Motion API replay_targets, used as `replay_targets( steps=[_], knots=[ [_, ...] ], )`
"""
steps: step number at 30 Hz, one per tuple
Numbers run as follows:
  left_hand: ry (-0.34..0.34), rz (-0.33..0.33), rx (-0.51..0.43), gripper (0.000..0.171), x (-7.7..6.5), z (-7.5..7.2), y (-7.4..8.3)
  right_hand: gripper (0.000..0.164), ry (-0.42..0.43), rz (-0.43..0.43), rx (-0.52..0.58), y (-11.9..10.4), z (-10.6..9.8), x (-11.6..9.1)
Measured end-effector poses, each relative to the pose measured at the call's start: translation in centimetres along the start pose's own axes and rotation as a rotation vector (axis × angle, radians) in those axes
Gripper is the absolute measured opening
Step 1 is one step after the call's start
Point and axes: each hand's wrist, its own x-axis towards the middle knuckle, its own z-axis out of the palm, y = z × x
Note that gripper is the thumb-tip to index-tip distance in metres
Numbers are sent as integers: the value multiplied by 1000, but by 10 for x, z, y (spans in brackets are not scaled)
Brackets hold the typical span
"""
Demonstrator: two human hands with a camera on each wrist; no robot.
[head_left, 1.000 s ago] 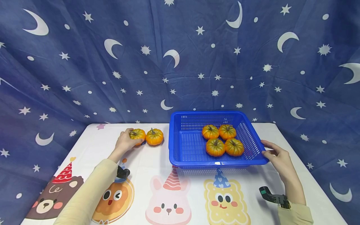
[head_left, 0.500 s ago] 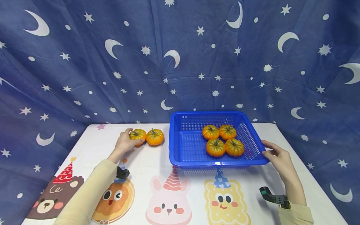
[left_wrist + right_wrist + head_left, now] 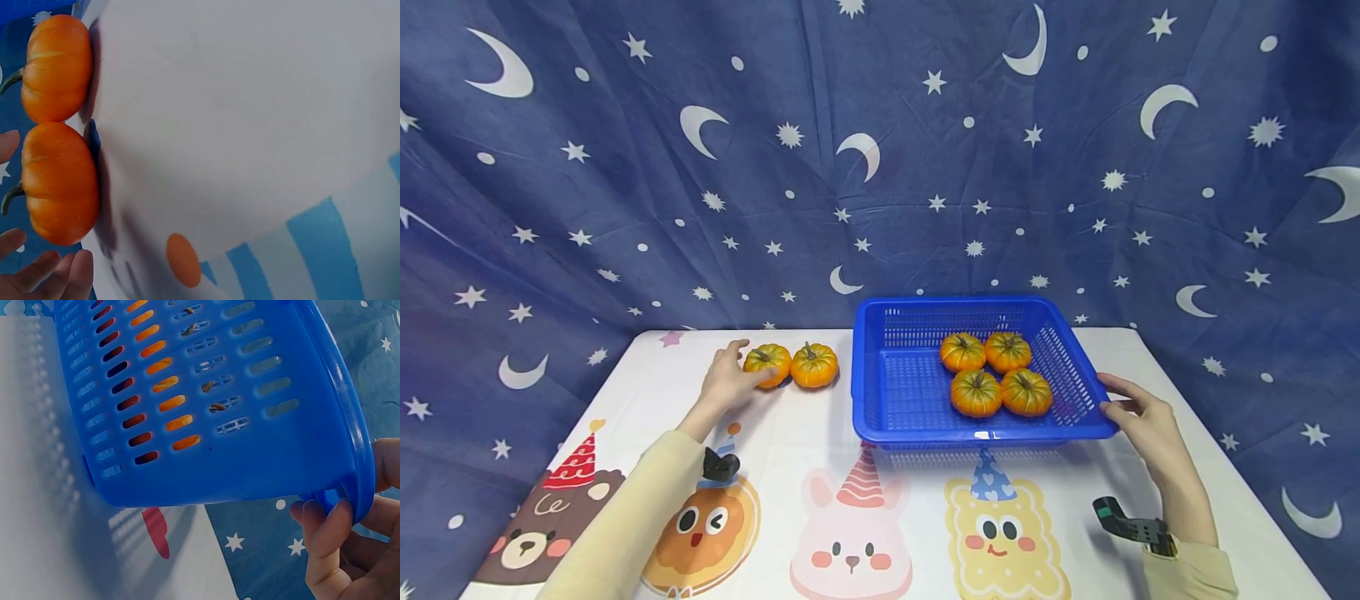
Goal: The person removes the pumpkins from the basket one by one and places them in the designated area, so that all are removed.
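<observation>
Two small orange pumpkins stand side by side on the left of the table: the left pumpkin [image 3: 767, 367] and the right pumpkin [image 3: 815, 366]. My left hand [image 3: 726, 382] is around the left one with fingers spread; in the left wrist view a gap shows between the fingers [image 3: 76, 275] and this pumpkin [image 3: 61, 184]. At the right, my right hand [image 3: 1146, 421] grips the rim of a blue plastic basket [image 3: 917, 435] by its right end, thumb and fingers curled over the edge. Several more pumpkins [image 3: 976, 393] sit grouped in the basket's right half.
The white tablecloth [image 3: 767, 500] carries printed cartoon animals and party hats. A blue curtain [image 3: 917, 167] with moons and stars hangs right behind the table. Black camera mounts [image 3: 1131, 527] are strapped on the wrists.
My left hand has loosened from the left pumpkin and drawn slightly back to the left, fingers spreading. The pumpkins, the basket and my right hand stay as they were.
</observation>
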Motion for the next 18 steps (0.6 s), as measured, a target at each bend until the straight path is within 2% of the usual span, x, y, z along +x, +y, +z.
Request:
replay_targets(
  steps=[12, 18],
  knots=[
    [35, 36, -18, 81, -6, -9, 9, 47, 4, -6, 9, 0, 0, 1],
    [59, 75, -34, 79, -6, -14, 13, 47, 5, 7, 10, 0, 1, 1]
  ],
)
